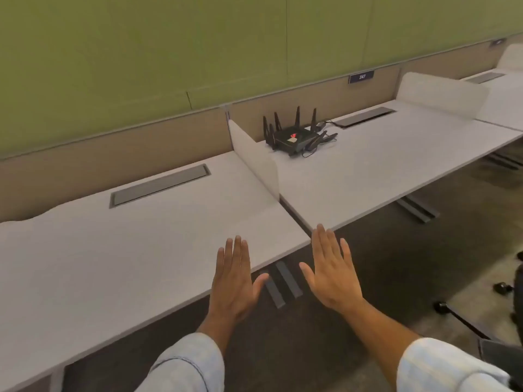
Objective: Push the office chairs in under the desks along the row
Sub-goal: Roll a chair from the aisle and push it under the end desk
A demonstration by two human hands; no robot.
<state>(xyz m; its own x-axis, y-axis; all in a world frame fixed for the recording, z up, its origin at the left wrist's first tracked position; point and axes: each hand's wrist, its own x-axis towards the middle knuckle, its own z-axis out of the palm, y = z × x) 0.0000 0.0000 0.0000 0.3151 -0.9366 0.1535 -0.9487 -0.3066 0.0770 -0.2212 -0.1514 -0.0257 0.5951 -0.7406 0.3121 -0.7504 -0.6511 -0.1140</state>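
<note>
A row of white desks runs from lower left to upper right; the near desk (119,250) lies in front of me and the second desk (382,165) is to its right. My left hand (233,281) is held flat, fingers out, over the near desk's front right corner. My right hand (331,273) is flat too, above the floor by the gap between the two desks. Both hands hold nothing. A black office chair (512,290) shows only at the right edge: a wheeled base leg and castors, out on the floor, apart from both hands.
A black router (294,135) with antennas and cables sits at the back of the second desk. White dividers (254,154) separate the desks. Grey cable hatches (158,185) are set in the tops. Desk feet (283,284) rest on the dark floor. A green wall stands behind.
</note>
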